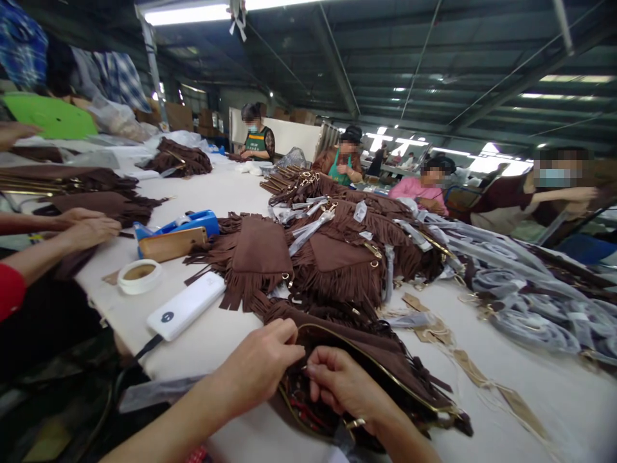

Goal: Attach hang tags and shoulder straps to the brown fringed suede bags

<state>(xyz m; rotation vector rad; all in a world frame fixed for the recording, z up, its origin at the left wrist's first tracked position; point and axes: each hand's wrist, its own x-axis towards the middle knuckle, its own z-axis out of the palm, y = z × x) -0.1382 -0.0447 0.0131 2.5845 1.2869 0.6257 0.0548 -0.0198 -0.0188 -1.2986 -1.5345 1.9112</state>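
Observation:
An unzipped dark brown fringed bag (380, 352) lies at the table's front edge, its gold zipper spread wide. My left hand (260, 360) is closed on the rim of the bag at its left end. Inside the opening, the thumb and fingers of my right hand (340, 379) are pinched together; what sits between them is too small to make out. A bit of red shows in the dark interior below my right hand. Just beyond the bag, more brown fringed bags (263, 247) are heaped.
Plastic-wrapped straps (535, 321) pile up on the right, with brown card tags (520, 408) nearer. At left are a white power bank (186, 305), a tape roll (139, 276), a phone (172, 244) and a blue tape dispenser (193, 222). A co-worker's hands (89, 228) work at far left.

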